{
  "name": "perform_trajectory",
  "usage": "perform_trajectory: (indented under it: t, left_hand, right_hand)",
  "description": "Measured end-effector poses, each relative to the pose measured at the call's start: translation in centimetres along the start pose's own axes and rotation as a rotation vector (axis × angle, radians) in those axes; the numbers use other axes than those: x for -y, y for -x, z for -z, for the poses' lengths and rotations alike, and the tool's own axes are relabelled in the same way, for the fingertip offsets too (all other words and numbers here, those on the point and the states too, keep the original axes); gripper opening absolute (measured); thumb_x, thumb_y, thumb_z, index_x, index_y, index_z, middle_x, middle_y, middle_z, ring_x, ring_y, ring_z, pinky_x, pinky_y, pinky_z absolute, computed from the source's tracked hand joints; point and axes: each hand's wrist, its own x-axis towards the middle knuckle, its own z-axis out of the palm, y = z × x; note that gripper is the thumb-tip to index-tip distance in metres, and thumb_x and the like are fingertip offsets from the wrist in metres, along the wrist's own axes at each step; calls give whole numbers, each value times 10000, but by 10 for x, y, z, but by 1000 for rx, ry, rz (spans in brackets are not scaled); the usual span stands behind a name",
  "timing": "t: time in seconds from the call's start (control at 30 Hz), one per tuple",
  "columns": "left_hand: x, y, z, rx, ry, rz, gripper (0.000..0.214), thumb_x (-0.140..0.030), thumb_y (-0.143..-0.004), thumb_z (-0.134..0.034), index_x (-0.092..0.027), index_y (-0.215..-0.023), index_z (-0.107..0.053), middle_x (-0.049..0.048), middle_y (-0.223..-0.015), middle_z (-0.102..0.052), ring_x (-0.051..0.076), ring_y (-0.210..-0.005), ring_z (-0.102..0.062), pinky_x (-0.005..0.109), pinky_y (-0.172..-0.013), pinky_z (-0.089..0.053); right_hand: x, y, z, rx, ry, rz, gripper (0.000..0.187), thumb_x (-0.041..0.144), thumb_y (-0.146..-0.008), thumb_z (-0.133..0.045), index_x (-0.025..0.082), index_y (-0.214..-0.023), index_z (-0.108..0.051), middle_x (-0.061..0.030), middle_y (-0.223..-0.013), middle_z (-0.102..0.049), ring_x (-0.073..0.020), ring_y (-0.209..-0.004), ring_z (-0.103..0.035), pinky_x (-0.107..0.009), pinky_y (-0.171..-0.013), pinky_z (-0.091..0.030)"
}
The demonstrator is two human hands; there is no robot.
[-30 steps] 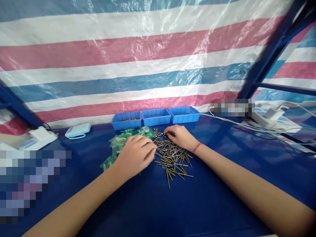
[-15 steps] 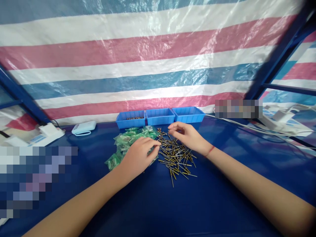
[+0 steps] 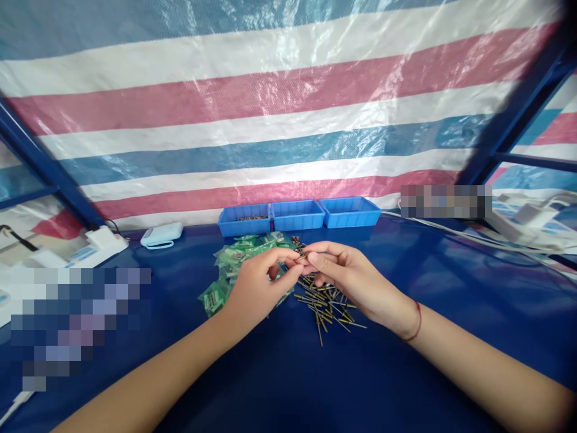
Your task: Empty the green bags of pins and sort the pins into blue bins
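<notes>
My left hand [image 3: 259, 282] and my right hand [image 3: 354, 273] meet fingertip to fingertip above the table, both closed in a pinch. Between the right thumb and fingers a small dark metal fastener [image 3: 303, 255] shows in part; its exact kind is hidden. The left fingertips press close against it, and what they hold I cannot make out. Below the right hand lies a loose heap of pop rivets [image 3: 322, 296] with brassy bodies and silver stems. Green-tinted plastic bags [image 3: 234, 255] holding small metal parts are piled behind and beside the left hand.
Three blue bins stand in a row at the back: the left bin [image 3: 244, 228] holds small metal pieces, beside the middle bin [image 3: 297, 222] and right bin [image 3: 351, 219]. A pale blue case [image 3: 161, 234] lies left. Power strips and white cables [image 3: 446, 228] lie at both sides.
My right hand has moved left and down from above the heap to meet my left hand. Its fingers have closed on a small fastener. The view has shifted slightly.
</notes>
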Motion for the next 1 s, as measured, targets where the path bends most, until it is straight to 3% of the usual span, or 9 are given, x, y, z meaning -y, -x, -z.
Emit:
perform_trajectory:
  t: [0.33, 0.6, 0.73, 0.8, 0.9, 1.0]
  left_hand:
    - [2, -2, 3, -35, 4, 14, 132, -199, -821, -619, -233, -942, -658, -43, -742, -650, 75, -536, -477, 196, -534, -403]
    - [0, 1, 0, -45, -24, -28, 40, -216, -825, -614, -210, -848, -647, -33, -739, -648, 92, -583, -512, 213, -595, -433]
    - [10, -10, 4, -5, -57, 69, 136, -310, -852, -568, -204, -812, -643, -20, -738, -657, 112, -597, -539, 231, -592, -437]
    - [24, -27, 10, -56, -74, 129, 193, -357, -857, -542, -196, -835, -647, -1, -798, -685, 128, -635, -573, 244, -612, -453]
    - [54, -62, 22, -200, -210, 143, 213, -365, -837, -540, -182, -846, -649, 29, -852, -707, 165, -786, -630, 261, -722, -477]
    - [86, -96, 32, -223, -268, 164, 202, -324, -832, -526, -164, -855, -647, 62, -878, -713, 186, -827, -645, 292, -786, -480]
  right_hand:
    - [1, 1, -4, 31, 1, 53, 236, 294, -781, -698, 187, -978, -626, -33, -811, -710, -114, -756, -644, -202, -573, -448]
    - [-4, 4, -8, -15, 147, 243, 177, 294, -769, -697, 213, -926, -686, -18, -904, -733, -146, -861, -680, -283, -782, -529]
    - [-3, -13, 13, -122, 544, 362, 282, 348, -815, -635, 199, -1054, -645, -37, -904, -734, -169, -791, -676, -310, -716, -529]
    - [-4, -30, 30, -190, 861, 410, 229, 329, -870, -547, 182, -988, -677, -46, -886, -730, -175, -758, -665, -319, -709, -513]
    - [-9, -59, 49, -86, 1262, 357, 245, 216, -875, -481, 170, -955, -708, -63, -956, -725, -201, -844, -668, -331, -791, -492]
    - [-17, -81, 52, -13, 1402, 304, 283, 185, -852, -479, 167, -1017, -708, -85, -1041, -709, -224, -947, -655, -325, -846, -475]
